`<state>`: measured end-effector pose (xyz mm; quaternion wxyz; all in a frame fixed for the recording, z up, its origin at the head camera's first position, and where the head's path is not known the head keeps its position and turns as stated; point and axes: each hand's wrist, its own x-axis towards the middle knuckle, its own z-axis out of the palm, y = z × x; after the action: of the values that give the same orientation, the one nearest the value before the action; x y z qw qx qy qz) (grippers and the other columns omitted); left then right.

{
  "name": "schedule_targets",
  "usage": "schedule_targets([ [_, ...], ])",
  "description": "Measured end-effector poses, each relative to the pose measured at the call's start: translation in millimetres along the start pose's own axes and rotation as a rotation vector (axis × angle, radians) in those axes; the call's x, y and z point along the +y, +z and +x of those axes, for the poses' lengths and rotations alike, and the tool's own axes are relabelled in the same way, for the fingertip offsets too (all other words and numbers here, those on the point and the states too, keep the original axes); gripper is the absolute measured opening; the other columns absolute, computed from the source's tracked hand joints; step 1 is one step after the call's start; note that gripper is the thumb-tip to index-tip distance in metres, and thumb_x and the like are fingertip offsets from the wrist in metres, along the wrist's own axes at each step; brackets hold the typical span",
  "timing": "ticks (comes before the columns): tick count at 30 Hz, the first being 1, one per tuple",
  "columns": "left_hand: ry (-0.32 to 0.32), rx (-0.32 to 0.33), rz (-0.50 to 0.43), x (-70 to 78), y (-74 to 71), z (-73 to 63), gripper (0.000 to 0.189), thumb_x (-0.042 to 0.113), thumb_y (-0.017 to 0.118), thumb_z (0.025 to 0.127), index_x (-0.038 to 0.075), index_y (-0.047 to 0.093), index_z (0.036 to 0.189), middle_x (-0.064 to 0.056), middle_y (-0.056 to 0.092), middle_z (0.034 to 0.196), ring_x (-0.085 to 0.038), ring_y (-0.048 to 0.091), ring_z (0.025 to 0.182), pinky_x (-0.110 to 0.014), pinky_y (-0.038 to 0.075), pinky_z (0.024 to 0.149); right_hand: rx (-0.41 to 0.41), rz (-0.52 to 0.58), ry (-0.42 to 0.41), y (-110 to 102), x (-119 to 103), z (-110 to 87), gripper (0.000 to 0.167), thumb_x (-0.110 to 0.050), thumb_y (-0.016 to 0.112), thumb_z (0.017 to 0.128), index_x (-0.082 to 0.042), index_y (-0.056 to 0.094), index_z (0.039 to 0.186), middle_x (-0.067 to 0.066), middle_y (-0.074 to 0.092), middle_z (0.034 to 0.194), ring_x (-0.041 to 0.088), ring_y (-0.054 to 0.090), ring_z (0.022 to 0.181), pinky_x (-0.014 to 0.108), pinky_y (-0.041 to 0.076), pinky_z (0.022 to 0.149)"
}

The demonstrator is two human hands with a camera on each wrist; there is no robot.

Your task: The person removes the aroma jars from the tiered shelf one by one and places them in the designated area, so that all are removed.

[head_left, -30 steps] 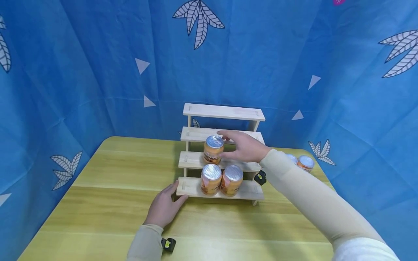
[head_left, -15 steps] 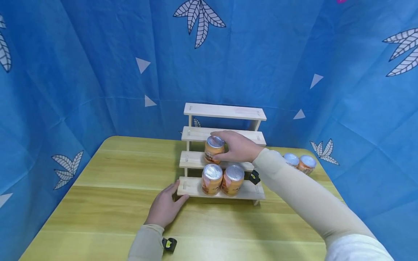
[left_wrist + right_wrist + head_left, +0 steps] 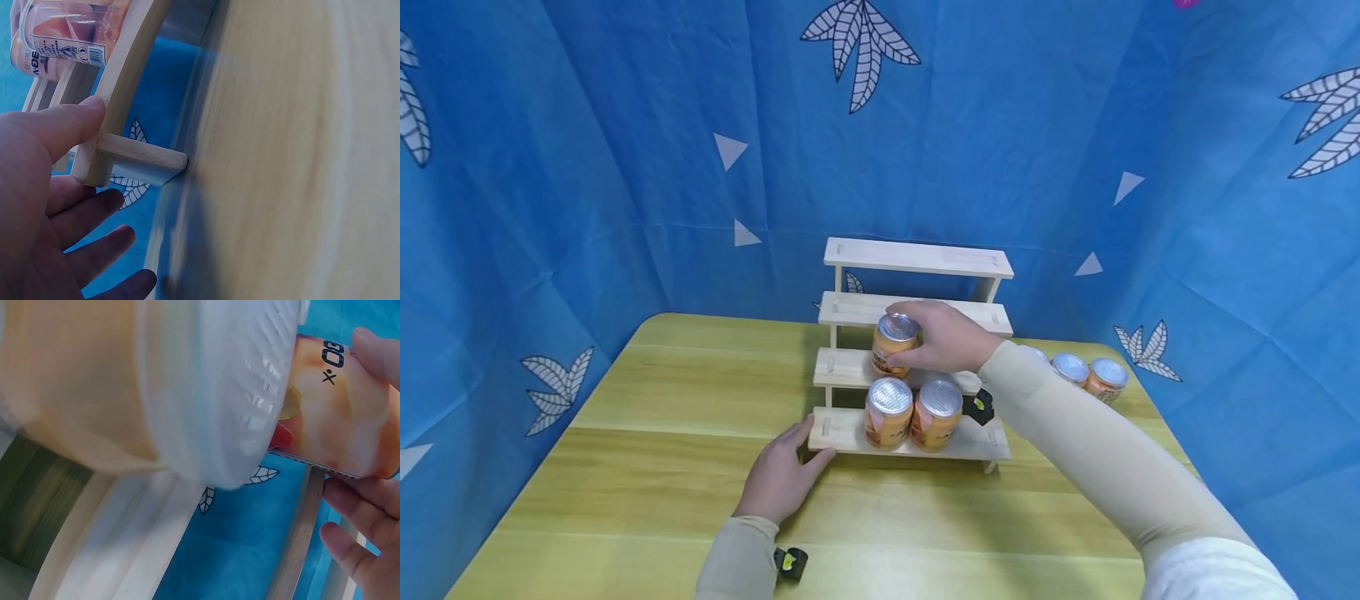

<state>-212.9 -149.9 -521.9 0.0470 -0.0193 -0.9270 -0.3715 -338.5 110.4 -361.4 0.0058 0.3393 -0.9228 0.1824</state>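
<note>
A tiered wooden rack (image 3: 917, 254) stands on the table. My left hand (image 3: 777, 479) holds the left end of its lowest board (image 3: 128, 81), thumb on one face and index finger on the other; the remaining fingers spread loosely. On the second tier from the bottom is an orange-labelled can (image 3: 891, 343) with a silver lid. My right hand (image 3: 942, 336) grips this can from the right, the thumb on one side and fingers on the other. Two similar cans, the left one (image 3: 889, 417) and the right one (image 3: 936, 417), sit side by side on the lowest tier.
Several more cans (image 3: 1107, 379) stand on the table at the right, partly behind my right sleeve (image 3: 1075, 417). A blue patterned curtain (image 3: 700, 208) surrounds the wooden table (image 3: 662, 467). In the right wrist view, a large blurred can (image 3: 81, 375) fills the upper left.
My right hand has moved left and closed its fingers around the second-tier can. The left hand stays at the rack's corner. Another can at the right has come into view past the sleeve.
</note>
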Motion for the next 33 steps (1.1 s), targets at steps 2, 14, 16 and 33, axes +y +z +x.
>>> schedule_targets([
  [2,0.003,-0.001,0.004,0.8,0.1,0.3,0.075,0.046,0.071,0.093,0.007,0.045,0.151,-0.019,0.048,0.15,-0.041,0.047,0.137,-0.057,0.039,0.113,0.006,0.015,0.012,-1,1,-2.7,0.077,-0.048,0.081,0.082,-0.012,0.053,0.144,0.002,0.063,0.132,0.017,0.06,0.118,0.039,0.053,0.1],
  [14,0.006,-0.01,0.012,1.8,0.6,-2.5,0.076,0.047,0.071,0.092,0.007,0.045,0.151,-0.02,0.049,0.149,-0.041,0.048,0.136,-0.057,0.039,0.113,0.032,0.112,0.114,-11,16,-23.4,0.071,-0.045,0.083,0.081,-0.018,0.056,0.14,0.001,0.063,0.128,0.02,0.061,0.115,0.04,0.057,0.094],
  [16,0.007,-0.011,0.014,2.0,0.0,-3.2,0.076,0.048,0.071,0.092,0.006,0.045,0.151,-0.02,0.049,0.149,-0.042,0.048,0.136,-0.057,0.039,0.113,0.041,0.119,0.117,-13,19,-27.8,0.071,-0.045,0.083,0.08,-0.017,0.056,0.14,0.002,0.063,0.129,0.02,0.061,0.115,0.041,0.057,0.093],
  [33,0.027,-0.018,0.027,2.1,-4.3,-4.1,0.076,0.047,0.069,0.094,0.003,0.044,0.151,-0.02,0.047,0.151,-0.041,0.046,0.137,-0.056,0.039,0.113,0.073,0.087,0.195,-36,48,-72.8,0.074,-0.049,0.083,0.08,-0.016,0.056,0.14,0.004,0.065,0.125,0.023,0.062,0.114,0.045,0.057,0.091],
])
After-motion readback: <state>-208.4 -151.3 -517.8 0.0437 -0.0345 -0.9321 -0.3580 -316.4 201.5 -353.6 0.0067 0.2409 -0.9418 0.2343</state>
